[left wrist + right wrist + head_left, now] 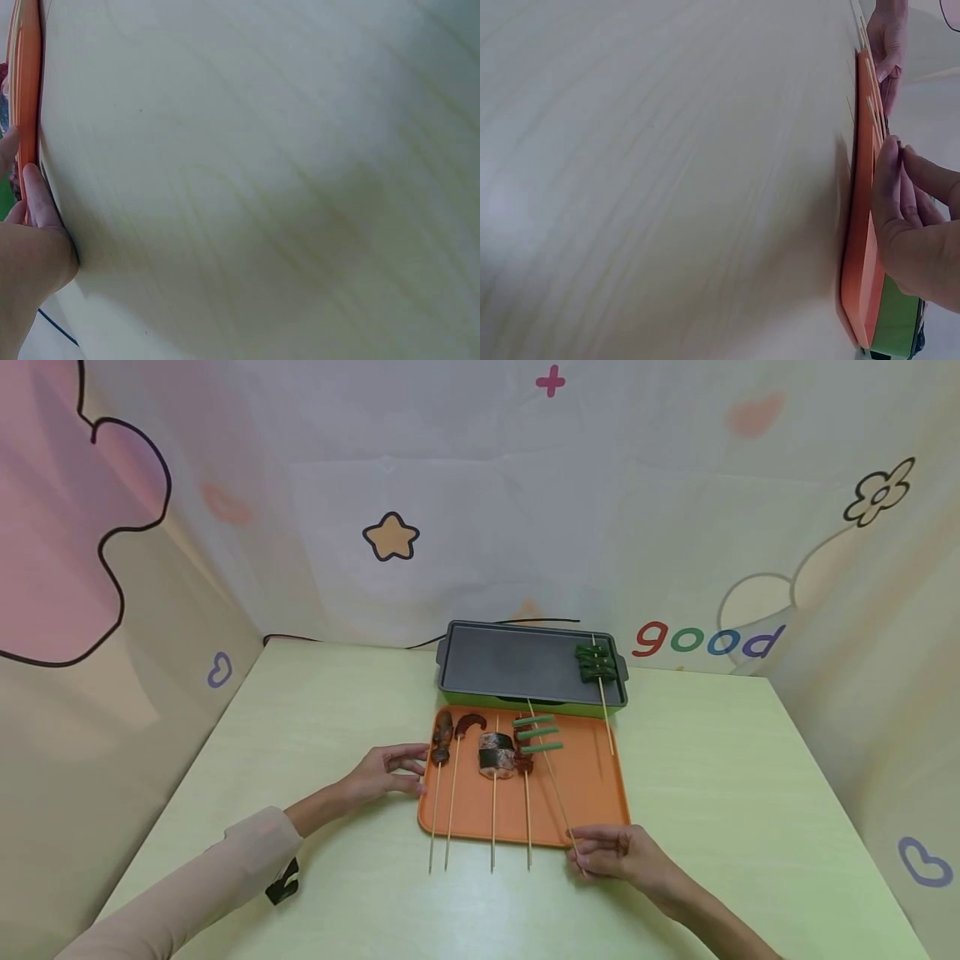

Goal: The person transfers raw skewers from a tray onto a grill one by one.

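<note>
My right hand (618, 853) pinches the lower end of a skewer with several green stick pieces (538, 731), slanting over the orange tray (585, 793). At the tray's left edge is my left hand (390, 772), its fingers extended and touching the rim. On the tray lie a skewer of brown pieces (442, 739), a skewer with a curled dark red piece (469, 722), a skewer of black-and-white banded food (496, 756) and a skewer of dark red pieces (524, 763), partly hidden by the green sticks. In the right wrist view, thumb and fingers meet at the skewer's end.
Behind the tray stands a grey grill pan (510, 660) with a green base. A skewer of dark green leafy food (596, 663) lies at its right, the stick reaching over the tray. A patterned curtain (480, 485) encloses the pale table (345, 685).
</note>
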`<state>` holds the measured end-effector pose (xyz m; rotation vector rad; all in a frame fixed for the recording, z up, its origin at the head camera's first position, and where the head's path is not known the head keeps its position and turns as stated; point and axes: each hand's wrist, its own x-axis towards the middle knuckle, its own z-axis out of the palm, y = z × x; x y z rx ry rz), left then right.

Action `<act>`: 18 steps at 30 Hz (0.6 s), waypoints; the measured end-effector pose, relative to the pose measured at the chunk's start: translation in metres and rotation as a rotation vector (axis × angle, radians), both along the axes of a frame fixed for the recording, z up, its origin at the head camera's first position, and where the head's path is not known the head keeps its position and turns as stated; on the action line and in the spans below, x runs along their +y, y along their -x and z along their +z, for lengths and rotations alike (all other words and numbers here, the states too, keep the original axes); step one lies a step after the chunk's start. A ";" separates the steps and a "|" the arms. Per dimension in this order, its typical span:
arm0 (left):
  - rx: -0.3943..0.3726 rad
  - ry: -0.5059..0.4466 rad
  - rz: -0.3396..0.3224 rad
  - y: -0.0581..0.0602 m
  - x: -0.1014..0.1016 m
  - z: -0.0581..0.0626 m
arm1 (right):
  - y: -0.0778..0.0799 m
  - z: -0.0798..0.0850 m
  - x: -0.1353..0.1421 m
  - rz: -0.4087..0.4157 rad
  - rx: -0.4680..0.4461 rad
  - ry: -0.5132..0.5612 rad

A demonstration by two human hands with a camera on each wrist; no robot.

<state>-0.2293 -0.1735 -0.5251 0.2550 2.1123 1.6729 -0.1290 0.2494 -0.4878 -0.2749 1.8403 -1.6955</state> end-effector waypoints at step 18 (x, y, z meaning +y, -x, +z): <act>0.004 0.003 -0.005 -0.001 0.000 0.001 | 0.030 0.022 -0.019 -0.123 0.139 -0.035</act>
